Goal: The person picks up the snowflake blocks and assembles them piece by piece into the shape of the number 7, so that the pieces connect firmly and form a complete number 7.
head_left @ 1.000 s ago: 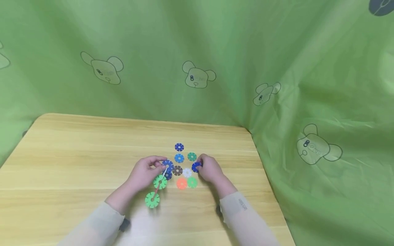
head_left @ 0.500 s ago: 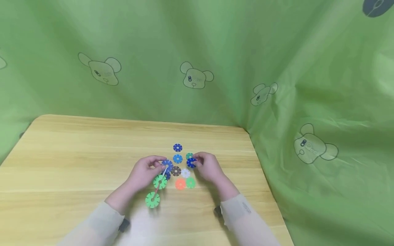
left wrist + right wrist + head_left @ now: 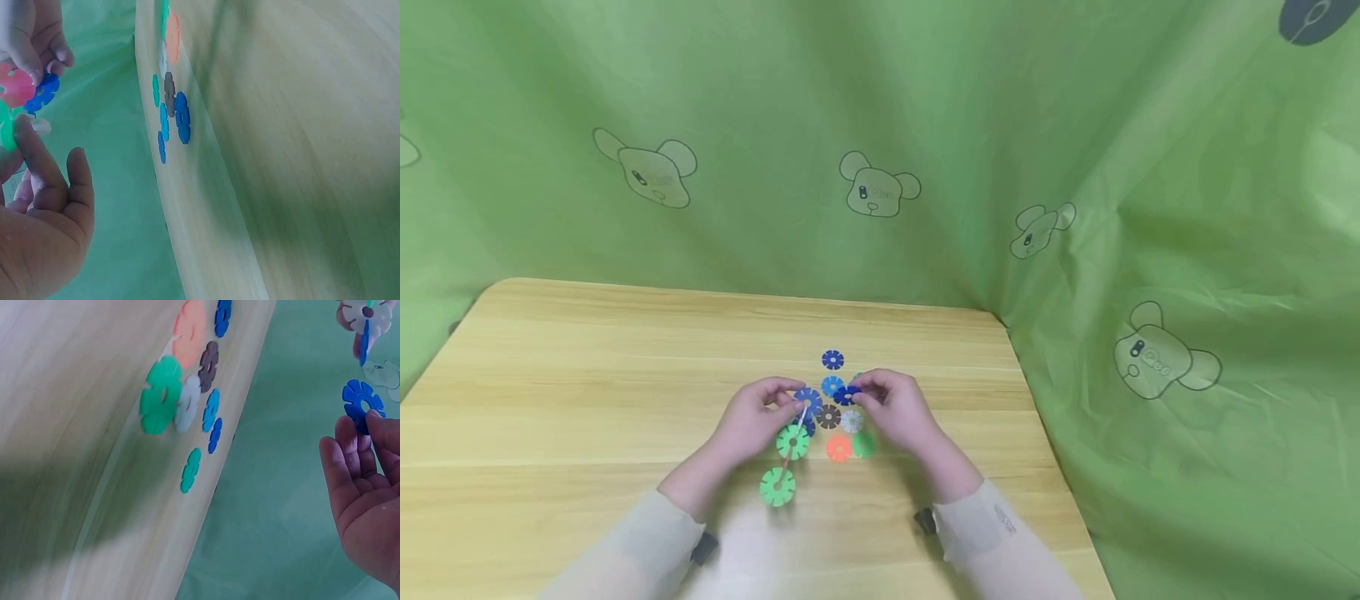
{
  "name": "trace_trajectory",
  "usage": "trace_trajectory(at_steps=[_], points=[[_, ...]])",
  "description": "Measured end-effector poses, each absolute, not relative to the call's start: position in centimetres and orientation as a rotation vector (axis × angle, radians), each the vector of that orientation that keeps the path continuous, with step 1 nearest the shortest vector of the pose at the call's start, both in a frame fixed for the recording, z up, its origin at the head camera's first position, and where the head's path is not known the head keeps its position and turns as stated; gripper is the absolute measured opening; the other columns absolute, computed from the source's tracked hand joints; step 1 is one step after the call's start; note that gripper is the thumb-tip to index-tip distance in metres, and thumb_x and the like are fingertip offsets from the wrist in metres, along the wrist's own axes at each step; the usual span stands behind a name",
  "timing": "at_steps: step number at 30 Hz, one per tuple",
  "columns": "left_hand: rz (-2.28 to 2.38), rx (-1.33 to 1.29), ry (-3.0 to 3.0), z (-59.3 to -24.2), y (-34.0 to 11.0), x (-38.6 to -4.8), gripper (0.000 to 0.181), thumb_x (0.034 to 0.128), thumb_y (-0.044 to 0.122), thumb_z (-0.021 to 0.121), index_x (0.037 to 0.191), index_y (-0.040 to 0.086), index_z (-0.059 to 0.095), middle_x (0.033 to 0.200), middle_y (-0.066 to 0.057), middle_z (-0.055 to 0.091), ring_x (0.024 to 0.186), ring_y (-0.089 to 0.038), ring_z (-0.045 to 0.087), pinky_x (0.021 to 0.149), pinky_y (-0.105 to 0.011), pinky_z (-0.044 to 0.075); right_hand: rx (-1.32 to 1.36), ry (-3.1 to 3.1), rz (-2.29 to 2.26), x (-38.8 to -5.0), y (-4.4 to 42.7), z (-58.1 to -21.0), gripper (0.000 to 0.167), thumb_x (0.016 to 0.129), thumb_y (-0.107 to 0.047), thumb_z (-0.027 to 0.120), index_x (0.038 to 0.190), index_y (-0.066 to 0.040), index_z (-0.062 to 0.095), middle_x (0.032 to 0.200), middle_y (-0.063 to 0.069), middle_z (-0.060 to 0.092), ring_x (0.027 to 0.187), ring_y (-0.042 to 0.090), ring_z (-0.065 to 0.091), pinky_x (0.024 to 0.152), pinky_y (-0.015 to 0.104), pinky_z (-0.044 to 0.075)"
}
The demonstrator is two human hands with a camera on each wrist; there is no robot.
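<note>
My left hand (image 3: pixel 756 421) pinches the blue disc (image 3: pixel 814 402) at the upper end of a chain of notched plastic interlocking discs. Below it the chain has a white disc seen edge-on, a green disc (image 3: pixel 793 431), a thin red disc and a lower green disc (image 3: pixel 777 497). Close on the right, my right hand (image 3: pixel 898 408) holds a loose dark blue notched disc (image 3: pixel 353 394) between thumb and fingers. That disc is tilted, in the air and apart from the chain. In the left wrist view the chain's pink-red disc (image 3: pixel 15 87) partly overlaps it.
Loose notched discs lie flat below the hands: dark blue (image 3: pixel 832 352), light blue (image 3: pixel 826 385), brown (image 3: pixel 822 417), white (image 3: pixel 852 429), orange (image 3: pixel 839 458), green (image 3: pixel 153 403) and teal (image 3: pixel 190 472). The wooden table (image 3: pixel 625 375) meets a green curtain (image 3: pixel 760 233) behind.
My right hand has moved left with the dark blue disc, bringing it near the chain and over the teal disc. My left hand stays nearly in place; the chain's lower end has swung slightly right.
</note>
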State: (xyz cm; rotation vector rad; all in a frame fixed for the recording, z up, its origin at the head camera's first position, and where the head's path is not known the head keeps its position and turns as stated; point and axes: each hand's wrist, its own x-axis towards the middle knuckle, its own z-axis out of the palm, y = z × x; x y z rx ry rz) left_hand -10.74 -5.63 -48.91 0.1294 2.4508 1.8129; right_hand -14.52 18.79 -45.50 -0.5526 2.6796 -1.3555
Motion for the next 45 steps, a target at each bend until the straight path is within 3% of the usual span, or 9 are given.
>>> trace_trajectory(at_steps=[15, 23, 30, 37, 45], points=[[1.885, 0.067, 2.416, -48.9, -5.3, -10.6, 0.032, 0.0979, 0.011, 0.075, 0.128, 0.001, 0.07, 0.092, -0.006, 0.071, 0.073, -0.016, 0.063, 0.055, -0.022, 0.052, -0.637, 2.647, -1.393, -13.5, 17.8, -45.9, 0.016, 0.089, 0.006, 0.078, 0.103, -0.002, 0.076, 0.092, 0.007, 0.075, 0.076, 0.013, 0.065, 0.067, 0.026, 0.061], [1.973, 0.026, 2.329, -48.9, -4.9, -10.5, 0.031, 0.0983, 0.008, 0.073, 0.128, -0.002, 0.068, 0.097, -0.019, 0.073, 0.072, -0.017, 0.065, 0.062, -0.026, 0.059, -0.633, 2.654, -1.419, -13.3, 17.4, -46.0, 0.014, 0.089, 0.004, 0.08, 0.1, -0.003, 0.076, 0.088, 0.003, 0.073, 0.075, 0.014, 0.066, 0.067, 0.027, 0.062], [2.068, -0.043, 2.285, -48.6, -4.6, -10.3, 0.028, 0.0965, 0.004, 0.074, 0.123, -0.006, 0.07, 0.093, -0.018, 0.075, 0.074, -0.021, 0.069, 0.064, -0.023, 0.059, -0.672, 2.668, -1.489, -13.1, 17.2, -46.1, 0.012, 0.088, 0.005, 0.081, 0.096, -0.003, 0.078, 0.087, 0.005, 0.075, 0.072, 0.013, 0.066, 0.065, 0.026, 0.062], [2.184, -0.096, 2.184, -48.4, -4.1, -10.1, 0.026, 0.0941, -0.003, 0.073, 0.119, -0.01, 0.069, 0.089, -0.014, 0.076, 0.079, -0.031, 0.073, 0.065, -0.022, 0.061, -0.735, 2.628, -1.621, -13.0, 17.0, -46.4, 0.011, 0.087, 0.009, 0.08, 0.094, 0.001, 0.079, 0.088, 0.012, 0.076, 0.073, 0.024, 0.071, 0.065, 0.026, 0.063], [2.171, -0.07, 2.163, -48.2, -4.3, -10.2, 0.025, 0.0948, -0.004, 0.072, 0.119, -0.011, 0.068, 0.09, -0.013, 0.076, 0.076, -0.02, 0.071, 0.067, -0.023, 0.062, -0.814, 2.595, -1.688, -12.9, 16.8, -46.3, 0.01, 0.086, 0.012, 0.08, 0.092, 0.004, 0.078, 0.087, 0.017, 0.075, 0.075, 0.03, 0.074, 0.068, 0.027, 0.065]])
